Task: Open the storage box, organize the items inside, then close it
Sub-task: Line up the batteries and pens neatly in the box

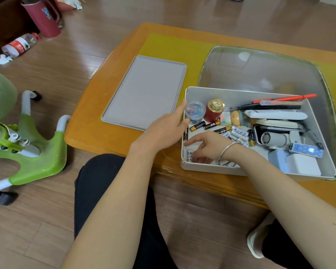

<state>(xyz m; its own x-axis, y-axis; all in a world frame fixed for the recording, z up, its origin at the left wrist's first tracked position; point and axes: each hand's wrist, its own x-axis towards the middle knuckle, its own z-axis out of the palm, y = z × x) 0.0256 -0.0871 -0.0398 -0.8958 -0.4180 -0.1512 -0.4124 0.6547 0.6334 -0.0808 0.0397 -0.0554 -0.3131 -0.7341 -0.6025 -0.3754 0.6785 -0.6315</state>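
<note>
The white storage box (235,92) stands open on the table, its grey lid (145,92) lying flat to its left. My left hand (163,131) rests against the box's left wall, fingers spread along the rim. My right hand (204,146), a bracelet on its wrist, reaches into the box's near-left corner, fingers curled over white batteries (189,155). Whether it grips one is hidden. More batteries (239,132), a clear tub of clips (194,111) and a red jar with a gold cap (214,110) lie inside.
The box also holds pens (283,99), a white case (275,114), a small fan (273,139) and white blocks (303,165). A glass inset (260,70) fills the table's middle. A green child's ride-on (33,150), a bottle (19,45) and a red jug (44,16) sit on the floor at left.
</note>
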